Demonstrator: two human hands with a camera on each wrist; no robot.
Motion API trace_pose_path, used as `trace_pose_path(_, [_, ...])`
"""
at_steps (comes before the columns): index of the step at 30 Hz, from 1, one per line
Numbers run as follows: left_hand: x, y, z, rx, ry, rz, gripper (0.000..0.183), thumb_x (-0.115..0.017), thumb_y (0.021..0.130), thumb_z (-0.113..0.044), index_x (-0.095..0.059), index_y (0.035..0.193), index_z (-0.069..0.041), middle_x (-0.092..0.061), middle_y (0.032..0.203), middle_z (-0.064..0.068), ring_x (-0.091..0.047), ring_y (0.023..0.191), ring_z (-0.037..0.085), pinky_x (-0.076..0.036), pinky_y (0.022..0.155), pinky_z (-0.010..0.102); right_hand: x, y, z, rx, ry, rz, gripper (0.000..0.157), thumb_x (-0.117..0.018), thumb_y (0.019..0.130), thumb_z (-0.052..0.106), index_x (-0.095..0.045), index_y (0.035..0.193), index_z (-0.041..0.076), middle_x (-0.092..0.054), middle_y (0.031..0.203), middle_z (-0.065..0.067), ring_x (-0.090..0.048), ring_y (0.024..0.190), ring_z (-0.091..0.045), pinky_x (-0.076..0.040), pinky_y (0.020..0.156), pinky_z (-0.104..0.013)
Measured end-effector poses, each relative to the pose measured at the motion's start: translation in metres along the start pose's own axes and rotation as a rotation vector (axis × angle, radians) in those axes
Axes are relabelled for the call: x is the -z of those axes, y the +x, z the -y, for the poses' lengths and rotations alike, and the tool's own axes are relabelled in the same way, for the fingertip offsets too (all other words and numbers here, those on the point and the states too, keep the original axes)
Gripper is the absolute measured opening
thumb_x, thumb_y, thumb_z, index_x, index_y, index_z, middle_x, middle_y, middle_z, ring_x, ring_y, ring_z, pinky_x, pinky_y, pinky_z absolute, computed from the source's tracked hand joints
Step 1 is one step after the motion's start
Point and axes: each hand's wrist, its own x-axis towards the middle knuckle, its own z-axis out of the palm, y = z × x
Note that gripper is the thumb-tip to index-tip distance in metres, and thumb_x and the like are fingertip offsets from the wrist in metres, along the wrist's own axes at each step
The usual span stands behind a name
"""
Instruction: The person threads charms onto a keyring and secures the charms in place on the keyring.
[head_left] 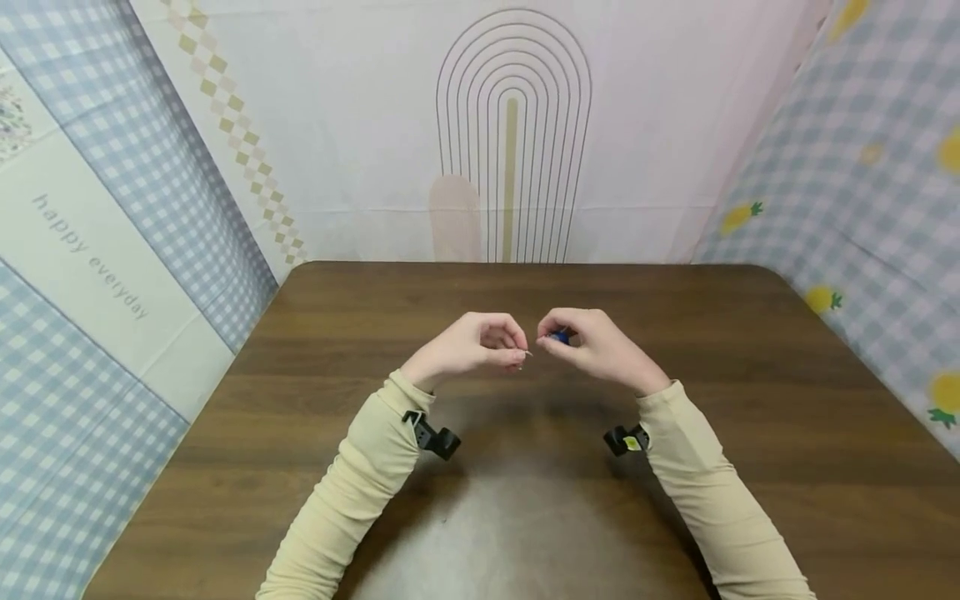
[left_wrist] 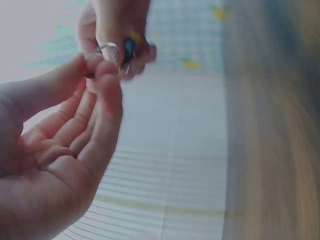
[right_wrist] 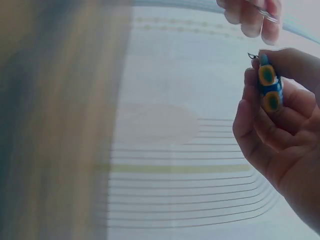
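Brown table (head_left: 750, 350) lies below and a pale backdrop (head_left: 660, 125) stands behind. Thumb and fingers of the right hand (head_left: 603, 346) hold a small blue charm (right_wrist: 270, 89) marked with orange-and-green ovals. Thumb and forefinger of the left hand (head_left: 457, 348) pinch a thin metal piece (right_wrist: 265, 12), too small and hidden to tell whether ring or bent wire. What seems to count most is the narrow gap between the two sets of fingertips: from the left hand, the charm lies across to the right, slightly higher in the head view. Its long axis runs nearly upright in the right wrist view, with a wire loop (right_wrist: 253, 56) at the end toward the left hand, poking out past the right fingertips. The right hand, being round the charm, is the nearer; the left is just beside. In the left wrist view the hands overlap, which looks more like line of sight than contact. Farther out, cream sleeves (head_left: 360, 492) cover the arms, a black camera (head_left: 438, 440) sits at the left wrist, and checked cloth (head_left: 112, 50) hangs at the sides.
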Motion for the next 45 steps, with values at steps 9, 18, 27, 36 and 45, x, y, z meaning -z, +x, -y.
trace_pose_path(9, [0.007, -0.006, -0.012, 0.018, -0.127, -0.164, 0.012, -0.068, 0.089, -0.007, -0.067, 0.097, 0.002, -0.068, 0.080, -0.002, -0.067, 0.078, 0.021, -0.056, 0.076, 0.029, 0.009, 0.002, 0.023, -0.002, 0.186, -0.095, 0.004, -0.068, 0.089, 0.005, -0.068, 0.093, 0.005, -0.068, 0.087, -0.006, -0.056, 0.076, -0.007, -0.049, 0.070, -0.017])
trace_pose_path(18, [0.011, -0.003, -0.008, 0.014, -0.275, -0.228, 0.012, -0.064, 0.092, -0.006, -0.063, 0.099, 0.004, -0.069, 0.081, 0.000, -0.069, 0.078, 0.016, -0.057, 0.087, 0.037, 0.009, 0.006, 0.027, -0.031, 0.249, -0.120, 0.007, -0.070, 0.087, 0.004, -0.070, 0.094, 0.007, -0.069, 0.087, -0.005, -0.057, 0.075, -0.009, -0.050, 0.071, -0.017])
trace_pose_path(27, [0.009, -0.003, -0.005, -0.007, -0.413, -0.228, 0.004, -0.062, 0.092, -0.002, -0.061, 0.094, 0.001, -0.071, 0.084, 0.002, -0.070, 0.081, 0.017, -0.052, 0.096, 0.049, 0.005, 0.006, 0.025, -0.049, 0.280, -0.176, 0.008, -0.071, 0.086, 0.002, -0.069, 0.093, 0.005, -0.070, 0.088, -0.007, -0.059, 0.077, -0.008, -0.052, 0.074, -0.016])
trace_pose_path(36, [0.005, -0.003, -0.006, -0.043, -0.444, -0.222, 0.006, -0.064, 0.089, 0.001, -0.062, 0.094, 0.003, -0.072, 0.081, 0.002, -0.071, 0.078, 0.016, -0.058, 0.087, 0.039, -0.001, 0.009, 0.025, -0.073, 0.271, -0.219, 0.008, -0.070, 0.086, 0.001, -0.068, 0.093, 0.003, -0.069, 0.088, -0.009, -0.058, 0.077, -0.007, -0.050, 0.074, -0.014])
trace_pose_path(45, [0.005, -0.002, -0.007, -0.044, -0.346, -0.238, 0.006, -0.068, 0.087, -0.003, -0.065, 0.091, -0.001, -0.070, 0.080, 0.000, -0.068, 0.078, 0.016, -0.057, 0.084, 0.037, 0.001, 0.008, 0.026, -0.116, 0.295, -0.186, 0.008, -0.070, 0.086, 0.002, -0.069, 0.094, 0.003, -0.069, 0.089, -0.009, -0.059, 0.077, -0.007, -0.051, 0.072, -0.017])
